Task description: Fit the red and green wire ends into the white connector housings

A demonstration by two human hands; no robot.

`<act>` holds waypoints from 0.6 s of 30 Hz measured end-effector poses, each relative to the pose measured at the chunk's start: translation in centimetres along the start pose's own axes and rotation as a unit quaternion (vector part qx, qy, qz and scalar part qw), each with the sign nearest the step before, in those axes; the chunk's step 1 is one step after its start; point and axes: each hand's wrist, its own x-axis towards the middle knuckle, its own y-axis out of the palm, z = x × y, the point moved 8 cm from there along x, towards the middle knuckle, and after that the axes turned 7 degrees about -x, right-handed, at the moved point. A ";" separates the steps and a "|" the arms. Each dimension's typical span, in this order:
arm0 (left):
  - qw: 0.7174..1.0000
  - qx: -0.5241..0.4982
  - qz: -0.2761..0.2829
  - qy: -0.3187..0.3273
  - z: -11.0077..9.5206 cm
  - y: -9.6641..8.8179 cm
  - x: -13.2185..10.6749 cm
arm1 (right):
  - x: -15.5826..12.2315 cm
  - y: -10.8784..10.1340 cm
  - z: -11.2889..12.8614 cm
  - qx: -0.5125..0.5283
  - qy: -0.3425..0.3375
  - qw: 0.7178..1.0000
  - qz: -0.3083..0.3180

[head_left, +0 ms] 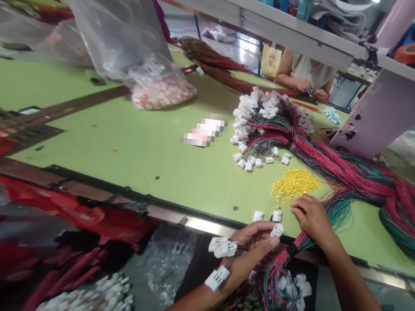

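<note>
My left hand [248, 250] is half-closed, fingertips on a light, brittle-looking small white plastic connector [277, 230] best held by its shell, while my right hand [311, 220], just beside it, seems pinched on the limp red-and-green wires [331, 215] — hard to tell.

**A long green table under a shelf**

A clear plastic bag [161, 85] of pink and white bits lies on the long green table [118, 133]. Across it is a person [306, 71]. A white metal shelf [233, 18] runs above, with a roll of orange tape [413, 52] up high.
</note>
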 end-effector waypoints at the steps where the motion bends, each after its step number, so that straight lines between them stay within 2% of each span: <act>1: 1.000 0.004 -0.005 0.009 -0.2 -0.1 0.0 | -0.4 -0.4 0.6 0.022 -0.002 1.000 -0.007; 5: 0.995 0.060 -0.004 0.085 -1.5 0.0 -0.1 | -2.8 -3.3 3.9 0.184 -0.016 0.981 -0.054; 7: 0.984 0.101 0.008 0.148 -2.4 0.3 -0.2 | -4.1 -4.5 5.8 0.212 -0.037 0.974 -0.069; 10: 0.956 0.152 0.020 0.251 -3.5 0.8 -0.6 | -5.3 -5.6 7.8 0.178 -0.075 0.976 -0.100; 13: 0.925 0.192 0.030 0.326 -3.8 1.1 -0.9 | -6.0 -5.8 8.6 0.124 -0.106 0.979 -0.120; 18: 0.903 0.227 0.028 0.365 -3.9 1.1 -1.3 | -6.3 -5.7 8.6 0.097 -0.116 0.979 -0.134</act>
